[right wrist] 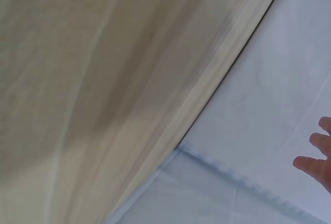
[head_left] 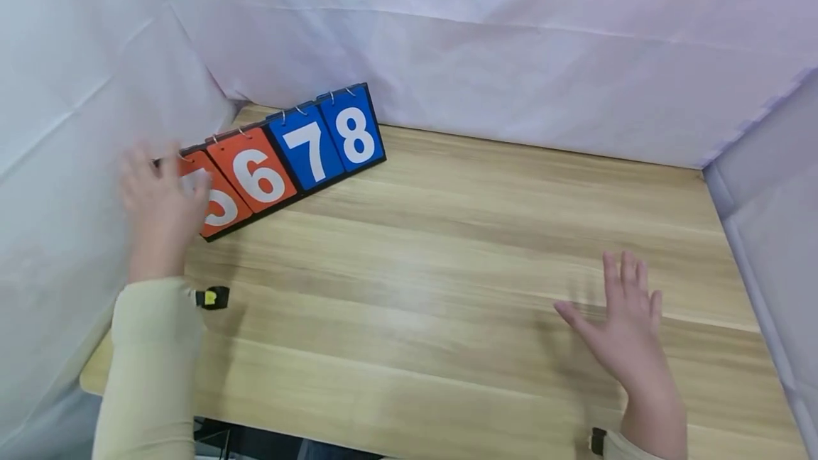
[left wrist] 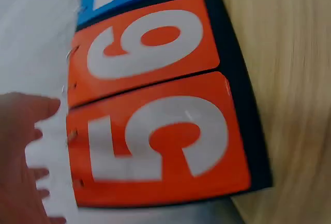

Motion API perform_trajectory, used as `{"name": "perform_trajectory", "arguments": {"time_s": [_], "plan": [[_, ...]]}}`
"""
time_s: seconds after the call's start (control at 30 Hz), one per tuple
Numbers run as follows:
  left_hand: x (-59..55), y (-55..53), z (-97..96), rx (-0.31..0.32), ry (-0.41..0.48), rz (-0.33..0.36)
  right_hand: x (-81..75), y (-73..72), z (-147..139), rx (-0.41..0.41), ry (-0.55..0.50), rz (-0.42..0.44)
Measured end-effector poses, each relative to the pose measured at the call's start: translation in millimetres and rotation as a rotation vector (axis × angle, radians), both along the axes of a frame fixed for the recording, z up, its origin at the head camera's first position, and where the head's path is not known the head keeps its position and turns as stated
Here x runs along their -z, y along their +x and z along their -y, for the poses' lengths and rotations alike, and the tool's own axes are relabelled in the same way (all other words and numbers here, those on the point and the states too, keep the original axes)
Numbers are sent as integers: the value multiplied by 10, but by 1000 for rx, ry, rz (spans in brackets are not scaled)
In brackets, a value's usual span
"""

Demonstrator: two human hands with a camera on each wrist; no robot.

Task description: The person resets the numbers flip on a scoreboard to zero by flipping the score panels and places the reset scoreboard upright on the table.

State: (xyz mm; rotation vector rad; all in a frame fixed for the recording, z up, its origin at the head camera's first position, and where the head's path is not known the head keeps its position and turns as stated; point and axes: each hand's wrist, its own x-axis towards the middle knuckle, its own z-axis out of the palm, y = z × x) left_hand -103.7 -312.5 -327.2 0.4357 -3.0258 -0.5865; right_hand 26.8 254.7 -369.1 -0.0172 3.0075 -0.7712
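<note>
My left hand (head_left: 161, 210) is holding nothing visible — fingers spread, hovering at the left end of the flip scoreboard (head_left: 284, 160), by its ringed top edge; contact I am not able to confirm. The board is sitting slantwise, far left on the wooden table (head_left: 460, 254). Progress: red cards (head_left: 239, 176) are reading 5 and 6, blue cards (head_left: 329, 148) 7 and 8, all hanging in place; what is remaining, nothing is showing. My right hand (head_left: 629, 339) is hovering empty, splayed, near right. No container is showing. White cloth (head_left: 447, 62) is hanging behind.
</note>
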Motion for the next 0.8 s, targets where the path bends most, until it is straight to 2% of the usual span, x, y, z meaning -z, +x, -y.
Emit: {"name": "perform_trajectory", "arguments": {"time_s": [0.1,0.13,0.2,0.27,0.33,0.43,0.53,0.63,0.8], "plan": [[-84,-299,-143,248,-157,37,-35,71,-38,24,-20,-7],[-97,-394,-207,309,-192,46,-37,102,-39,33,-24,-11],[-103,-553,-334,378,-227,67,-11,173,-26,45,-33,-14],[-79,-654,-425,383,-240,87,47,252,4,45,-36,-14],[-8,-710,-486,350,-230,91,90,322,19,43,-35,-8],[128,-748,-537,293,-216,42,101,400,-17,48,-17,-5],[239,-754,-564,268,-212,-21,95,471,-82,67,-4,-21],[299,-749,-604,290,-207,-70,112,504,-128,79,-6,-46],[337,-762,-844,380,-226,-80,91,476,-163,80,-13,-86]]}}
